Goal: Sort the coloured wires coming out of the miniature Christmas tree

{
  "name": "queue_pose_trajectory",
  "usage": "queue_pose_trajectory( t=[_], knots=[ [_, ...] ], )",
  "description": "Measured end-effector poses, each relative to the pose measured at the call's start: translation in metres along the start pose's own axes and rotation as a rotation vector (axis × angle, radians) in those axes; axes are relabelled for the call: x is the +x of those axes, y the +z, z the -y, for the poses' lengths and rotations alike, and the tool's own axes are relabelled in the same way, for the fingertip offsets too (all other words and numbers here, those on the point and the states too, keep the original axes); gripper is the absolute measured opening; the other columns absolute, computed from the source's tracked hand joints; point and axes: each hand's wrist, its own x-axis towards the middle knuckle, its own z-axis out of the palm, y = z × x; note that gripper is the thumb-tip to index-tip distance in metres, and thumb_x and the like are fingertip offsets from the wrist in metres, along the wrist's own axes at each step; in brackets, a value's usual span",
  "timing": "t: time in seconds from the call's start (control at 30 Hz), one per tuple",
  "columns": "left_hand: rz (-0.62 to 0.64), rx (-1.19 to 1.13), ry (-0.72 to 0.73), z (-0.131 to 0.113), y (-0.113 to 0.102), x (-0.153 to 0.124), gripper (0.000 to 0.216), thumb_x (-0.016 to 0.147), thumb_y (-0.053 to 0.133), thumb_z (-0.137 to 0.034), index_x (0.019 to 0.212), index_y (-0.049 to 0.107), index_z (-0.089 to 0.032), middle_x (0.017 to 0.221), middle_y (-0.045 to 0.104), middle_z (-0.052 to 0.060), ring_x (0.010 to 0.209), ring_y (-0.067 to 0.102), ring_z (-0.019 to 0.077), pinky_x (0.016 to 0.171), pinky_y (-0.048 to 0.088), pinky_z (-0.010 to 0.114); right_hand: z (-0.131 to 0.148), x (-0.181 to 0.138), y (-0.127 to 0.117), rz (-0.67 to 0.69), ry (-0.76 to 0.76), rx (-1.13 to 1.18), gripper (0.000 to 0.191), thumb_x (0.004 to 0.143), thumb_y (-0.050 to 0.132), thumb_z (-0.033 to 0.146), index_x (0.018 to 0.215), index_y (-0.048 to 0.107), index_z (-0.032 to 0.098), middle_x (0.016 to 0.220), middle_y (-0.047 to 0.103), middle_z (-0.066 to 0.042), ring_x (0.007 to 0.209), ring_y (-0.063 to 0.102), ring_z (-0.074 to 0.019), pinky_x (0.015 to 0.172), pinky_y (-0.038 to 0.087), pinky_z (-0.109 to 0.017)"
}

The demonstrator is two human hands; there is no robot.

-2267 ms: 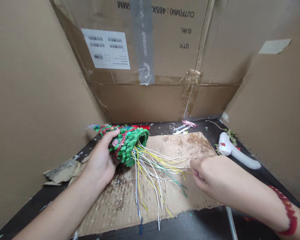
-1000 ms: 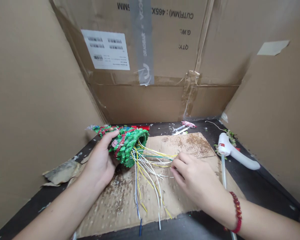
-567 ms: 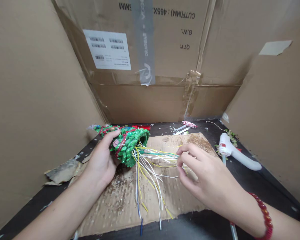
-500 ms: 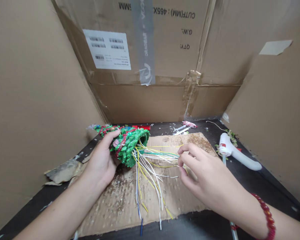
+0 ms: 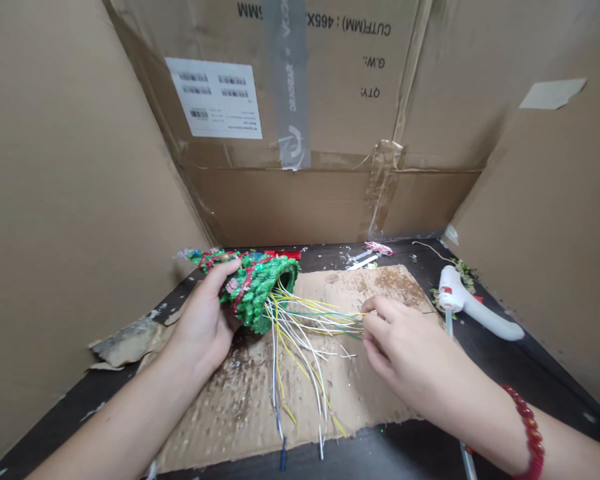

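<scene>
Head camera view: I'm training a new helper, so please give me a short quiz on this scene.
1. True or false: the left hand holds the green beaded cone.
2. Multiple choice: what lies nearest the right hand's fingertips? A) the glue gun B) the coloured wires C) the green beaded cone
3. Fill in the blank: the red bead bracelet is on the ____ wrist.

Key: 1 true; 2 B; 3 right.

Your bench stock: green cone [image 5: 257, 295], glossy, probably plastic beads; wires [image 5: 313, 322], smooth plastic coating; cardboard sheet [image 5: 360, 283], matt, rough; glue gun [image 5: 473, 308], smooth white plastic.
</scene>
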Motion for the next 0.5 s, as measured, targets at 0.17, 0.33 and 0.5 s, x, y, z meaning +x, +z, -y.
queue_pose_trajectory(
  t=[0.17,0.33,0.5],
  knots=[
    [0.002,0.0,-0.003,0.001,-0.002,0.001,0.025,0.075,0.061,-0.021,0.099,0.064,-0.016,0.097,0.059,0.005,0.066,0.055,0.0087,0.066,0.048,0.018,0.008,-0.003,-0.006,-0.039,-0.012,0.212,0.01,0.082,0.047,0.019,0.073,0.049,0.018,0.094,0.051,-0.002,0.081,0.049,-0.0159,0.07,0.04,-0.034],
    [0.016,-0.003,-0.001,0.002,-0.004,0.003,0.025,0.071,0.064,-0.021,0.096,0.064,-0.018,0.096,0.059,0.004,0.066,0.055,0.0087,0.066,0.049,0.018,0.008,-0.004,0.006,0.023,-0.074,0.227,0.012,0.088,0.047,0.025,0.09,0.059,0.024,0.117,0.047,-0.001,0.1,0.047,-0.0187,0.083,0.04,-0.038],
    [0.013,0.003,0.01,0.002,-0.003,0.003,0.022,0.072,0.063,-0.022,0.094,0.064,-0.017,0.097,0.059,0.004,0.067,0.055,0.0094,0.065,0.049,0.019,0.007,-0.002,0.018,0.012,-0.082,0.181,0.013,0.088,0.047,0.023,0.09,0.06,0.022,0.117,0.048,-0.003,0.101,0.047,-0.0209,0.085,0.042,-0.041]
  ],
)
